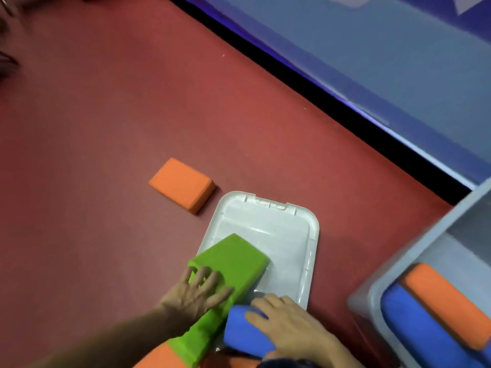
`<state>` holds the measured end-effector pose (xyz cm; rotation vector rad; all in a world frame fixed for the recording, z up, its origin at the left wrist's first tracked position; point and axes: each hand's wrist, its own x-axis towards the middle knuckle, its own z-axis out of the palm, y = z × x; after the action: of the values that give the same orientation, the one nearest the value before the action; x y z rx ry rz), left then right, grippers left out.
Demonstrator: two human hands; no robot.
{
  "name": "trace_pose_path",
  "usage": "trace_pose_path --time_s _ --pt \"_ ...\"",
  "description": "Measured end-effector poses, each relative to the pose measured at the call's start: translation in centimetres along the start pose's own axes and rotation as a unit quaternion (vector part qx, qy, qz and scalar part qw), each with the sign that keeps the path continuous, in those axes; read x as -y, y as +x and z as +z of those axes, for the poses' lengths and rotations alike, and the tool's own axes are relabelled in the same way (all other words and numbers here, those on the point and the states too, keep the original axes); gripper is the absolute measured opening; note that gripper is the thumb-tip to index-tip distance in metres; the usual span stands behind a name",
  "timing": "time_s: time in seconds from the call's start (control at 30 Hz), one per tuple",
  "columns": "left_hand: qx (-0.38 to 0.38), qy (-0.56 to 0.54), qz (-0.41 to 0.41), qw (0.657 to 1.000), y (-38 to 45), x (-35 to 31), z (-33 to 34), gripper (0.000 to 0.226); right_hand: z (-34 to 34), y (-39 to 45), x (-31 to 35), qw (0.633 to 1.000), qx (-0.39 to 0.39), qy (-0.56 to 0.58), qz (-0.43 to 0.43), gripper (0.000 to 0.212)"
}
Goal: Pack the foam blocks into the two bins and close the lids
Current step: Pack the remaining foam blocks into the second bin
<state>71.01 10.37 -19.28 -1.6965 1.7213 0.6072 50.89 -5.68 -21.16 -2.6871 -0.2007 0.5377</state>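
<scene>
A white bin lid [276, 229] lies flat on the red floor. A green foam block [233, 261] rests partly on the lid's near left corner, and my left hand [196, 290] grips its near end. My right hand [284, 322] grips a blue foam block [244, 333] just right of the green one. Left of the lid, a loose orange block [183, 184] lies on the floor. Another orange block [154, 357] shows under the green one at the bottom edge. At the right, a translucent grey bin [393, 274] holds an orange block [446, 301] and a blue block [414, 317].
A black strip and a blue padded wall [385, 62] run diagonally along the far edge of the red floor [106, 115]. Part of another person shows blurred at the top left corner.
</scene>
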Motion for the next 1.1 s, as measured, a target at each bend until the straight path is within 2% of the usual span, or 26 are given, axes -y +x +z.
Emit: trace_pose_path --time_s 0.07,0.13,0.2,0.27,0.33,0.4,0.5,0.57,0.63,0.73,0.8,0.9,0.97,1.03,1.1 --pt "-0.011 0.012 -0.009 1.0 1.2 -0.4 0.1 0.09 0.7 0.7 0.0 1.0 0.009 0.017 -0.013 0.081" --pt "-0.017 0.027 -0.014 0.999 2.8 -0.3 -0.2 0.077 0.1 1.1 -0.1 0.999 0.017 0.046 -0.01 0.077" --pt "-0.01 0.038 -0.014 0.999 4.3 0.4 -0.8 0.082 -0.1 1.3 -0.3 1.0 -0.014 0.028 0.001 0.068" --pt "-0.044 0.042 -0.002 0.998 5.6 1.1 -1.1 0.095 0.2 1.1 -0.5 0.999 -0.025 0.019 0.026 0.064" --pt "-0.1 0.002 -0.032 0.994 6.5 1.9 -1.4 0.107 1.3 1.0 -0.4 0.997 -0.025 0.01 0.067 0.069" --pt "-0.115 -0.058 -0.079 0.989 7.1 2.6 -2.0 0.109 1.7 1.5 0.2 0.992 -0.012 -0.001 0.122 0.077" --pt "-0.101 -0.072 -0.112 0.986 7.4 2.5 -4.6 0.094 1.1 2.6 0.7 0.979 -0.037 0.006 0.2 0.085" --pt "-0.114 -0.059 -0.13 0.983 7.2 2.3 -7.6 0.081 -0.4 2.6 0.3 0.975 -0.056 0.039 0.213 0.094" --pt "-0.139 -0.054 -0.159 0.976 6.5 2.2 -11.8 0.071 -3.0 1.3 -0.4 0.969 -0.089 0.058 0.225 0.09" --pt "-0.203 -0.057 -0.193 0.958 4.9 2.2 -18.9 0.067 -8.6 -2.9 -2.4 0.947 -0.172 0.081 0.26 0.077" --pt "-0.277 -0.054 -0.201 0.938 3.4 1.8 -23.8 0.069 -12.9 -7.0 -3.9 0.927 -0.234 0.076 0.284 0.075" --pt "-0.421 -0.077 -0.193 0.883 1.7 -1.0 -30.9 0.069 -18.4 -14.7 -6.5 0.885 -0.331 0.016 0.327 0.075" --pt "-0.486 -0.07 -0.178 0.853 1.5 -4.2 -35.3 0.066 -20.7 -20.4 -7.7 0.858 -0.365 -0.036 0.361 0.076" --pt "-0.515 -0.059 -0.139 0.844 2.1 -8.3 -38.9 0.067 -21.2 -25.9 -8.3 0.83 -0.377 -0.059 0.407 0.077" --pt "-0.516 -0.052 -0.089 0.85 3.4 -13.2 -41.4 0.066 -19.7 -31.0 -8.6 0.804 -0.378 -0.062 0.455 0.078"
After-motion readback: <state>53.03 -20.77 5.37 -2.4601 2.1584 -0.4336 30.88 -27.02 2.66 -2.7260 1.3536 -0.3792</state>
